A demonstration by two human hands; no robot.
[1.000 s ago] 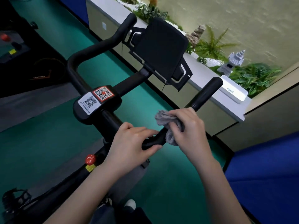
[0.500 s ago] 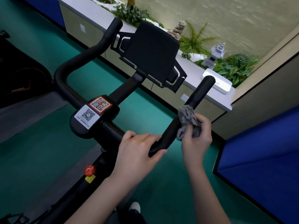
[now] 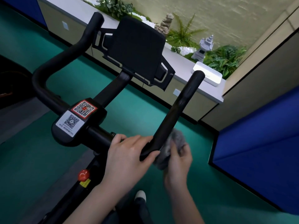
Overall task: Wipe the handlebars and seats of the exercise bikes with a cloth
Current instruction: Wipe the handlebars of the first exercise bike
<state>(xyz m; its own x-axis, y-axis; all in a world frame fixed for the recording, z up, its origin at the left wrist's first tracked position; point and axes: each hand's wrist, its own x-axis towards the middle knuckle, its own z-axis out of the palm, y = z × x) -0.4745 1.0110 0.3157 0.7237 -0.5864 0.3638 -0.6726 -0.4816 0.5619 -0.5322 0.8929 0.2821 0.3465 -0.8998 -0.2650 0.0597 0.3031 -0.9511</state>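
- Handlebars (image 3: 179,110): one black set on one exercise bike (image 3: 68,133), with two horns rising from a cross bar. The left horn curves up on the left; the right horn runs straight up on the right.
- One grey cloth (image 3: 177,141), bunched up, lies against the outer side of the right horn at its lower end.
- Two hands are in view, both at the lower bend of the right horn.
- Left hand (image 3: 129,157): its fingers are laid over the handlebars at the bend and its thumb is wrapped under, so it grips the bar.
- Right hand (image 3: 179,160): blurred, with its fingers curled round the cloth, pressing it to the bar just beside the left thumb.
- Two QR-code stickers (image 3: 77,115), one red-edged and one white, sit on the centre block.
- One black screen holder (image 3: 137,46) stands above the stem.
- One red knob (image 3: 83,174) is on the frame below.
- One white box (image 3: 208,75) and one stone lantern (image 3: 204,47) are on the ledge (image 3: 178,62) behind.
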